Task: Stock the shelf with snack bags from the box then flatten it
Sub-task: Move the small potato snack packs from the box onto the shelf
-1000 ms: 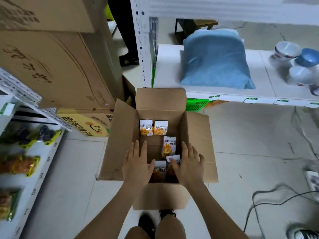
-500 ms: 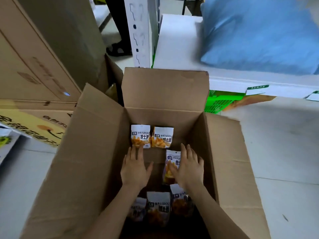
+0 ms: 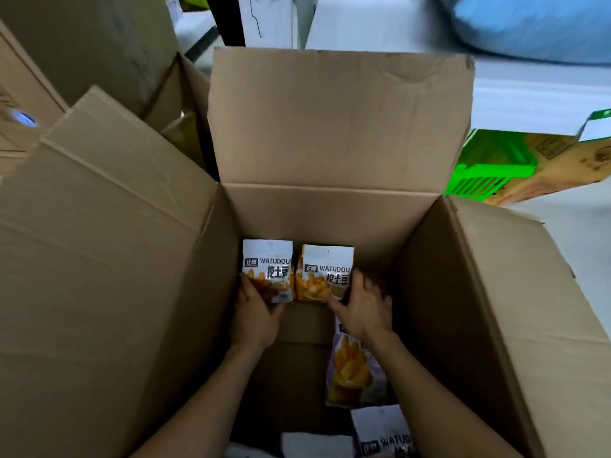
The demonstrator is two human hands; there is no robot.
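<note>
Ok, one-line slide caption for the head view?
Left hand grips the left snack bag, right hand the right snack bag, inside the open box.

Open box (image 3: 337,120), flaps spread left, right and back. Inside, against the far wall, two bags stand side by side, touching: left bag (image 3: 267,262), right bag (image 3: 327,269). Left hand (image 3: 256,312) holds the left bag's lower left edge; right hand (image 3: 363,309) holds the right bag's lower right corner. Third bag (image 3: 350,368) lies under the right wrist. Cartons (image 3: 82,38) stand left of the box. Shelf (image 3: 512,94) is behind to the right, cushion (image 3: 535,24) on it, crate (image 3: 479,166) under it.
</note>
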